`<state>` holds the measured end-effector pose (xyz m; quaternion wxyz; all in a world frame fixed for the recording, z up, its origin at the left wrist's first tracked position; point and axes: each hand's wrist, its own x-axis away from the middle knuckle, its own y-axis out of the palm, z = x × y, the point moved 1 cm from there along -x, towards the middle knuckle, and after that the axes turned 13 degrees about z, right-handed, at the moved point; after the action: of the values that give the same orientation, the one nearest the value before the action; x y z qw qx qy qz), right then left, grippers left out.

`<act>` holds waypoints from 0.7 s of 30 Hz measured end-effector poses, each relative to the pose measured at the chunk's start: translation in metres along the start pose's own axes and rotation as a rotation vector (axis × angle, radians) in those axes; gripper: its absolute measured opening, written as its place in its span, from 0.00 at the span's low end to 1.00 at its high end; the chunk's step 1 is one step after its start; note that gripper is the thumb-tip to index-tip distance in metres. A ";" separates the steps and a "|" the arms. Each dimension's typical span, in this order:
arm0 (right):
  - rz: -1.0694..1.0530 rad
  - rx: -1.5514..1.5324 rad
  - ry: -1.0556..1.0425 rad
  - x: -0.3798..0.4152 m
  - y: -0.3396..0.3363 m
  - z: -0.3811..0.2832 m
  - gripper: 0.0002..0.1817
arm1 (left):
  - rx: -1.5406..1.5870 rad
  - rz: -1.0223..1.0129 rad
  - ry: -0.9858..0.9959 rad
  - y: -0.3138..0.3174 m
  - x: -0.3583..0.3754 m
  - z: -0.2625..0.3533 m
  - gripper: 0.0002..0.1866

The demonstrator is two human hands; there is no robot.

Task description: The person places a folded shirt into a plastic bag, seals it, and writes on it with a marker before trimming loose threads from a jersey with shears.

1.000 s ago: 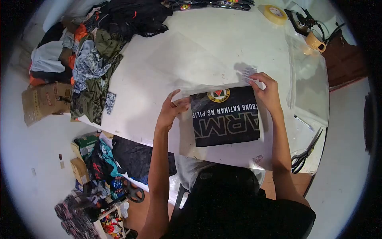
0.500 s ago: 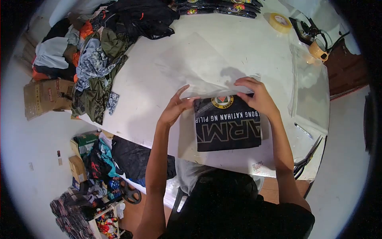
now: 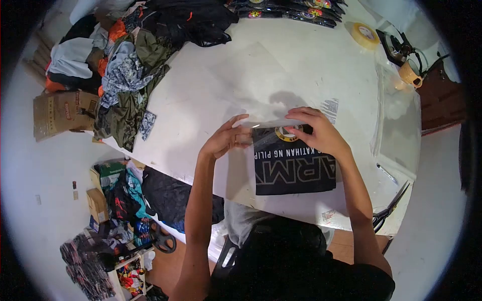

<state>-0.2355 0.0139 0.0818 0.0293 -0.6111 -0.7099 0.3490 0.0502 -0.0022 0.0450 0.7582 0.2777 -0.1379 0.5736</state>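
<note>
A folded black shirt (image 3: pixel 295 173) with "ARMY" lettering and a round emblem lies upside down to my view, in a clear plastic bag (image 3: pixel 239 175). At the bag's far left corner is my left hand (image 3: pixel 223 138), its fingers apart beside the shirt, some seeming to lie behind the film. My right hand (image 3: pixel 321 131) is curled over the far right edge of the bag. Its thumb lies across the emblem and its fingers reach beyond the edge, with the film between them.
Piled clothes (image 3: pixel 125 75) and a cardboard box (image 3: pixel 65 115) are at the left. Packed black bundles (image 3: pixel 291 10) lie at the back. Along the right are a tape roll (image 3: pixel 365 35), an orange mug (image 3: pixel 410 74), clear plastic sheets (image 3: pixel 399 125), a pen (image 3: pixel 386 173) and scissors (image 3: pixel 391 208).
The raised film beyond the shirt has come down flatter. My right thumb has moved onto the emblem, and my left fingers have loosened from their pinch at the edge. The view has shifted slightly.
</note>
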 end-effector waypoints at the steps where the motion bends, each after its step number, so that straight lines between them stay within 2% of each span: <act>1: 0.006 -0.001 -0.001 0.001 -0.004 0.003 0.17 | -0.006 -0.001 0.002 -0.005 -0.001 -0.003 0.25; 3: 0.073 -0.028 0.031 0.006 -0.013 0.012 0.16 | 0.040 -0.049 -0.018 -0.012 -0.003 -0.011 0.26; 7: 0.215 0.003 0.165 0.020 -0.035 0.028 0.14 | 0.050 -0.015 -0.046 -0.009 0.003 -0.011 0.27; 10: 0.190 0.001 0.167 0.023 -0.042 0.053 0.17 | -0.063 0.006 -0.049 -0.005 0.002 -0.014 0.27; 12: 0.148 -0.097 0.191 0.026 -0.040 0.080 0.22 | -0.188 0.106 0.006 0.001 0.003 -0.020 0.26; 13: 0.155 -0.086 0.198 0.025 -0.039 0.091 0.22 | -0.189 0.091 0.005 0.002 0.002 -0.023 0.26; 15: 0.078 -0.026 0.057 0.023 -0.036 0.101 0.23 | -0.263 0.155 -0.010 0.000 0.008 -0.028 0.20; 17: 0.041 -0.072 0.069 0.018 -0.031 0.103 0.23 | -0.151 0.192 0.028 0.004 0.014 -0.032 0.18; 19: 0.110 -0.008 0.010 0.014 -0.021 0.110 0.20 | -0.029 0.250 0.077 0.007 0.017 -0.036 0.16; 21: 0.102 -0.024 -0.016 0.008 -0.017 0.119 0.17 | -0.033 0.474 0.168 0.008 0.021 -0.045 0.13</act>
<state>-0.3079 -0.0340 -0.0021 -0.0014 -0.6440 -0.6820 0.3465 0.0445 0.0426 0.0216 0.6156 0.1767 -0.1452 0.7541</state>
